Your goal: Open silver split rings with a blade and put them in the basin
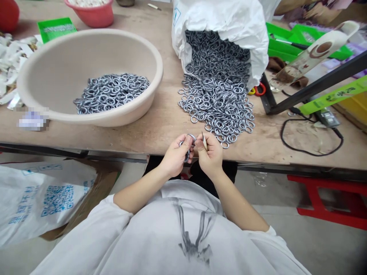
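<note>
Left hand (177,154): pinching several grey rings (181,144) between thumb and fingers, hovering by the front edge of the table (134,137).
Right hand (212,153): gripping a small pointed tool (204,142) between thumb and fingers, aiming its dark tip away from the body, nearly meeting the left hand; whether touching the rings, cannot tell.
Ring pile (222,101): spilling from a white bag (223,15), spreading over the wood toward the right hand.
White bag: lying on its side, opening toward the body.
Beige basin (71,47): standing left of the bag, well apart from it, holding more rings (111,93).
Behind the basin: standing there, a green tray (44,34) of small pieces and a red bowl (94,17) of white pieces.
Right of the bag: lying partly hidden, red-and-yellow handles (260,89); looping farther right, a black cable (312,154).
Floor, right: standing below table height, a red stool (335,202).
</note>
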A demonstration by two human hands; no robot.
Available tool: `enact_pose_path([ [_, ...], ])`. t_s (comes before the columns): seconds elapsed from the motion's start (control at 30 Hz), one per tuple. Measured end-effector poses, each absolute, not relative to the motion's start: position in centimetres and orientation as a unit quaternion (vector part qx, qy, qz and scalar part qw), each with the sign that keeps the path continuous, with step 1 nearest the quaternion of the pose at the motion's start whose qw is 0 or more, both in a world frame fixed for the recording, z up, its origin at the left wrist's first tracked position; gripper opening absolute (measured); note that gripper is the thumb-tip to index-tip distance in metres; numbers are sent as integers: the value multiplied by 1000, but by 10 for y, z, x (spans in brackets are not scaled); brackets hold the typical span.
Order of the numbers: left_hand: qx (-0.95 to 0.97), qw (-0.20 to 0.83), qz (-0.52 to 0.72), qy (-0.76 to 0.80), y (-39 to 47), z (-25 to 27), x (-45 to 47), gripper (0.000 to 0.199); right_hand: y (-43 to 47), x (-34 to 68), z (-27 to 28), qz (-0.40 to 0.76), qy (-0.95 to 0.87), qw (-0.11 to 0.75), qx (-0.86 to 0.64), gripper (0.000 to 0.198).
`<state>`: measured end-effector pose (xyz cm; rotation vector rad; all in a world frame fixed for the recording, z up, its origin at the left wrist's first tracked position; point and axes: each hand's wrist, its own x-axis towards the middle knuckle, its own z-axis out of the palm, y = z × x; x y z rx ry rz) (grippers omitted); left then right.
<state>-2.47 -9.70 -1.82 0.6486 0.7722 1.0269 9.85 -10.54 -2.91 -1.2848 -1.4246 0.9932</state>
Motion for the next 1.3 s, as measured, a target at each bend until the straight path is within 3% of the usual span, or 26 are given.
enact_pose_path([
  [0.1,333,748,461,341,-95,-17,-30,48,-102,105,-25,435,-548,507,-503,39],
  [0.23,397,748,425,320,-93,-17,-37,47,-94,111,-9,540,-542,479,-431,44],
  [0.43,351,758,442,327,-97,-12,-33,50,-93,103,-12,597,-486,488,-411,44],
  [0.6,341,759,449,325,-98,-8,-33,49,-93,108,-13,445,-547,537,-463,42],
  [0.8,301,782,448,312,-95,-9,-35,49,-109,115,3,192,-745,417,-484,49],
  [1.03,288,788,449,306,-96,-9,-35,47,-112,111,1,169,-772,387,-475,45],
  [1.23,354,780,421,299,-106,-8,-34,52,-94,124,-11,216,-695,436,-529,46],
  [1.3,420,736,432,309,-109,3,-43,49,-85,129,-18,239,-639,457,-570,47],
])
